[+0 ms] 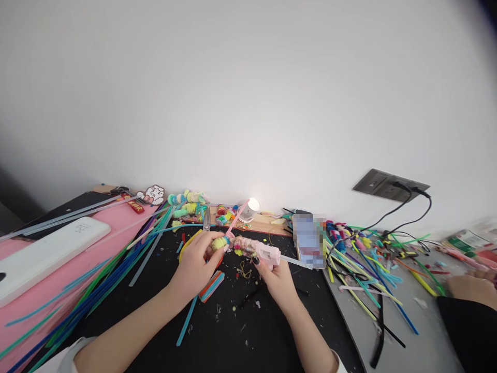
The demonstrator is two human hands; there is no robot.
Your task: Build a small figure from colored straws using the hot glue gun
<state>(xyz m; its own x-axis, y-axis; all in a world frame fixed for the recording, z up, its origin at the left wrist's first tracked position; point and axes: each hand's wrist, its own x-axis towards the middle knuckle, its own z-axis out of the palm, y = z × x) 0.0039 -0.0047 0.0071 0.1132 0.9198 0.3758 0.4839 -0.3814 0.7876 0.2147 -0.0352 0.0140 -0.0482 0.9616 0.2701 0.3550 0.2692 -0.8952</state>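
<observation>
Lower centre: black mat (pixel 233 331), flecked with offcuts. Left hand (pixel 194 267) pinches a small yellow-green straw piece (pixel 219 242), fingertips closed on it. Right hand (pixel 277 277) is wrapped round a pink glue gun (pixel 264 253), front end toward the piece at frame centre. The piece looks light, soft and crushable: best held by its ends, off the hot tip. The gun is rigid, take it by the handle. Most room to move is low on the mat. Long straws (pixel 116 269) fan across lower left, phone (pixel 308 241) stands just right of the gun, straw tangle (pixel 365 264) beyond. Another person's hand (pixel 469 287) at right edge. Further back: scissors (pixel 206 220), wall socket (pixel 388 185)
</observation>
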